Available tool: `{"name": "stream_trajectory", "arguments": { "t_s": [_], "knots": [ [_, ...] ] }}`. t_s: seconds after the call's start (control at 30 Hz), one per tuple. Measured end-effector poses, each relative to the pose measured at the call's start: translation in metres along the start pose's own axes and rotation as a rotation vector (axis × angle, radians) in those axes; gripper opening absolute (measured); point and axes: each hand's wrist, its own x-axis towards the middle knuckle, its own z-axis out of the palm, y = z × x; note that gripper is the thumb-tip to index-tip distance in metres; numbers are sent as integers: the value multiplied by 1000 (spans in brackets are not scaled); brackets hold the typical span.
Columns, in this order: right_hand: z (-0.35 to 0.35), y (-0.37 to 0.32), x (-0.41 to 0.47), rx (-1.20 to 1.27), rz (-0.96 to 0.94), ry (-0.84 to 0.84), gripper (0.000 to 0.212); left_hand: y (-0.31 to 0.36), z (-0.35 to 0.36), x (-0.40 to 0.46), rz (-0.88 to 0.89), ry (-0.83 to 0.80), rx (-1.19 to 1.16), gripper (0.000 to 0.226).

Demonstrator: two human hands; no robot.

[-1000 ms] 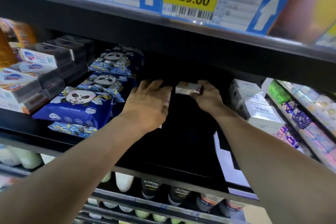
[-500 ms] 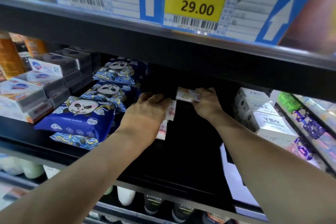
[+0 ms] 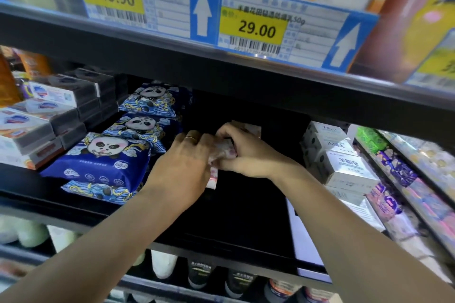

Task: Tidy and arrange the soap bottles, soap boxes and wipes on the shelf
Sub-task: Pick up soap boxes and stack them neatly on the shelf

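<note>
My left hand (image 3: 182,162), a ring on one finger, and my right hand (image 3: 246,155) meet over the dark middle of the black shelf (image 3: 236,219). They hold small pink-and-white soap packs (image 3: 222,151) pressed together between them. My right hand's fingers curl round the upper pack. One pack's end (image 3: 213,179) sticks out below my left palm, which hides the rest. Another pack (image 3: 251,128) shows just behind my right hand. Blue panda wipes packs (image 3: 98,162) lie stacked in a row to the left.
Grey-and-white soap boxes (image 3: 27,128) are stacked at far left, white soap boxes (image 3: 344,167) at right, with colourful packs (image 3: 398,170) beyond them. Price tags (image 3: 253,29) hang on the upper shelf edge. Bottles (image 3: 162,263) stand on the shelf below.
My right hand has carried its small pack leftward and down to my left hand. The two hands, apart a second ago, now touch around the packs.
</note>
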Motion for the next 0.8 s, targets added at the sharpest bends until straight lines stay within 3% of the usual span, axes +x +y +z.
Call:
{"name": "stream_trajectory", "arguments": {
  "t_s": [0.13,0.33,0.5,0.63,0.8],
  "knots": [
    [-6,13,-2,-18,0,69,38,1,-5,-25,61,41,126,55],
    [-25,58,13,-120,162,412,46,-4,16,-40,102,-61,320,72],
    [-32,83,36,-157,347,372,52,11,15,-42,147,-13,254,63],
    [-30,95,42,-101,390,358,41,36,21,-38,255,7,197,49],
    [-39,106,50,-54,425,307,41,68,32,1,255,-30,209,58]
  ]
}}
